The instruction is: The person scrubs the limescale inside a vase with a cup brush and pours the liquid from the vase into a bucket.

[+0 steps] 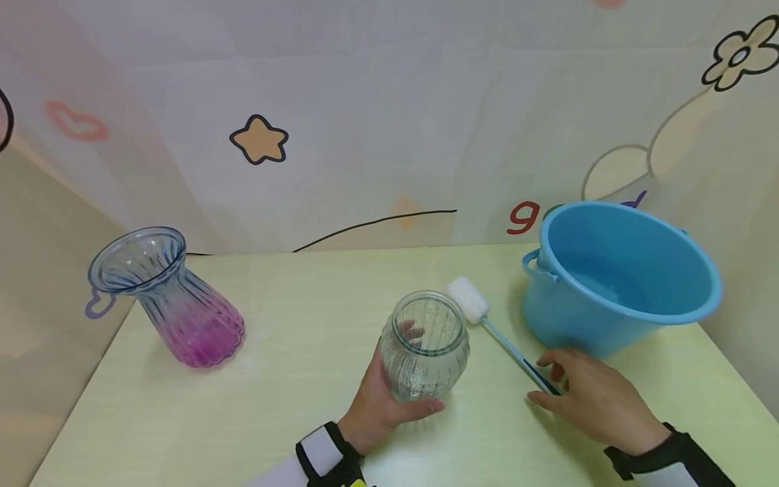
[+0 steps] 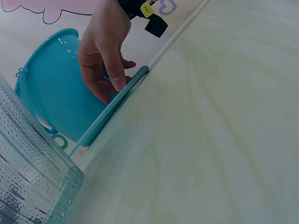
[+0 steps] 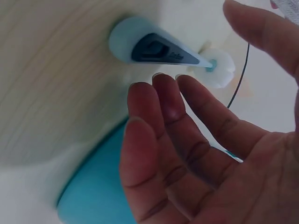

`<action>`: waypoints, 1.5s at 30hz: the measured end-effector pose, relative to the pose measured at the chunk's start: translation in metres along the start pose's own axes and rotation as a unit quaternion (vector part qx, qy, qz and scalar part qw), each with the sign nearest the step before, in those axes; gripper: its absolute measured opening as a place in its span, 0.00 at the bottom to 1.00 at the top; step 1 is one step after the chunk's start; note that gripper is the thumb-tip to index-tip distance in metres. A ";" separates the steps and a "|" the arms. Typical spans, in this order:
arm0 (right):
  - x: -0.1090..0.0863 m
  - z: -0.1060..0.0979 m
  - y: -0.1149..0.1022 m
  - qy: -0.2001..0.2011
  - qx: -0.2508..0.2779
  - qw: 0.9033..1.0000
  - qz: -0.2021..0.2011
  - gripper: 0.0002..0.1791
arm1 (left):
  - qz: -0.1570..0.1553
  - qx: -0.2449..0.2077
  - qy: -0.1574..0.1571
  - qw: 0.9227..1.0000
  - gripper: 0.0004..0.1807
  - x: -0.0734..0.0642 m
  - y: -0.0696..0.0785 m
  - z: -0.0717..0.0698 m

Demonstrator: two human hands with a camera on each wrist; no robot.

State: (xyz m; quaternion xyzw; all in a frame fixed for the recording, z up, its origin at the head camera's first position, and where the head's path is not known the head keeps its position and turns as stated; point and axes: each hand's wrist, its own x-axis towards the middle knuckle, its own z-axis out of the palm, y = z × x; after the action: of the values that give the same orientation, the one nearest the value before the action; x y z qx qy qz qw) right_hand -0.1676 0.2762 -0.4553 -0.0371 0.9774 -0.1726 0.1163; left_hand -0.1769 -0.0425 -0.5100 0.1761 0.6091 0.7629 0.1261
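Observation:
A clear ribbed glass jar (image 1: 422,375) is gripped in my left hand (image 1: 380,409), thumb at its near side and fingers partly seen through the glass. It is tilted a little, mouth towards the head camera. To its right, a sponge bottle brush (image 1: 508,346) with a white head (image 1: 468,299) and a blue handle lies on the table. My right hand (image 1: 599,399) hovers around the handle's end, thumb and fingers apart. In the right wrist view a gap shows between the fingertips (image 3: 144,100) and the brush handle (image 3: 161,49).
A blue bucket (image 1: 556,318) stands at the right, just beyond my right hand. At the left stands a glass vase (image 1: 203,328), blue fading to pink. The pale table (image 1: 292,325) meets a patterned backdrop (image 1: 365,135) behind.

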 end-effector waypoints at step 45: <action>-0.027 -0.033 -0.035 0.319 0.074 0.944 -0.041 0.12 | 0.002 0.001 0.002 1.000 0.60 0.000 -0.003 0.001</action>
State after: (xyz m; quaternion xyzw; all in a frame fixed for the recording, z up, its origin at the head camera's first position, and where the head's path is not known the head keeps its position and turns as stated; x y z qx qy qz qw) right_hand -0.1483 0.2577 -0.4075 -0.0113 0.9455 -0.2515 -0.2064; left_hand -0.1770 -0.0408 -0.5126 0.1761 0.6099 0.7629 0.1227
